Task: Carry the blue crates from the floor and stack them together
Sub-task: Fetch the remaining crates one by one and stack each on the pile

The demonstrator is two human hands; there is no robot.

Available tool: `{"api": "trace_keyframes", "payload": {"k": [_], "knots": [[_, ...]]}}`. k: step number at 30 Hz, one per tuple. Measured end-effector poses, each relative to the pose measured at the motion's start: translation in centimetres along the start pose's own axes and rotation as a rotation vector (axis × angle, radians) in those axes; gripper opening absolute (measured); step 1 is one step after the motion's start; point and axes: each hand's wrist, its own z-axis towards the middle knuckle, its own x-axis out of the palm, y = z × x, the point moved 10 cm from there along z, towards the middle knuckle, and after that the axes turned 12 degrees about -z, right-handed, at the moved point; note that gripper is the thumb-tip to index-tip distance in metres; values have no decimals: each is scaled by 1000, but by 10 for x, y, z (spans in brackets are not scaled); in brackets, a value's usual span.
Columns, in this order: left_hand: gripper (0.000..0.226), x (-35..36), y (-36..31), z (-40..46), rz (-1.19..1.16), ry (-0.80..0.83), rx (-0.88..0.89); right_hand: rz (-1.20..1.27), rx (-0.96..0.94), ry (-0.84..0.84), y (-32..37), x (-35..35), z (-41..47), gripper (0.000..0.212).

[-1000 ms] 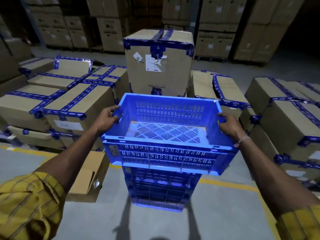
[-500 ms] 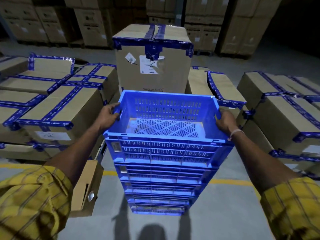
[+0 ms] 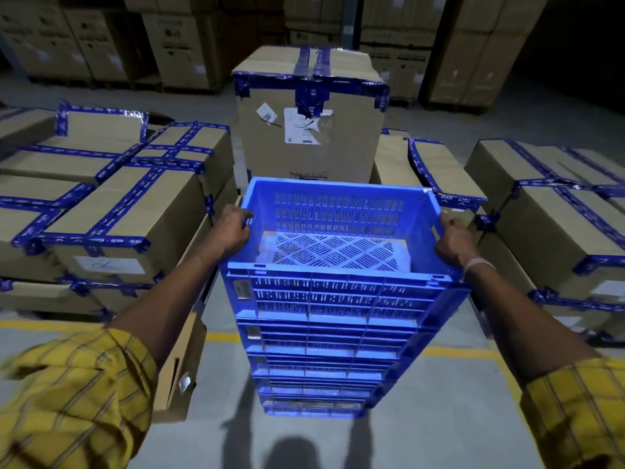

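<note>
Since a second ago the top crate has dropped from above the stack and now looks nested into it, though the dim light hides the seam. Taped cartons flank the stack on the floor, a tall box behind. The left hand and right hand each grip a side rim, fingers curled over, probably to keep the crate square while it seats.
</note>
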Motion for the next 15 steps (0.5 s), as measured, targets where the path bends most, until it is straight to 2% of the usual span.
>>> {"api": "trace_keyframes", "payload": {"k": [3,5,10,12,15], "knots": [[69,19,-10,-1,317,147,-29,-101,-5,41,-2,9,-13,84],[83,29,-12,-3,444,220,-43,-162,3,64,-4,11,-19,85],[87,27,-7,-3,445,197,-40,-80,-36,204,2,8,-15,92],[86,27,-8,-1,418,183,-30,1,-59,177,3,-11,-9,90],[87,28,-5,4,382,170,-23,69,-36,46,-4,-48,2,89]]}}
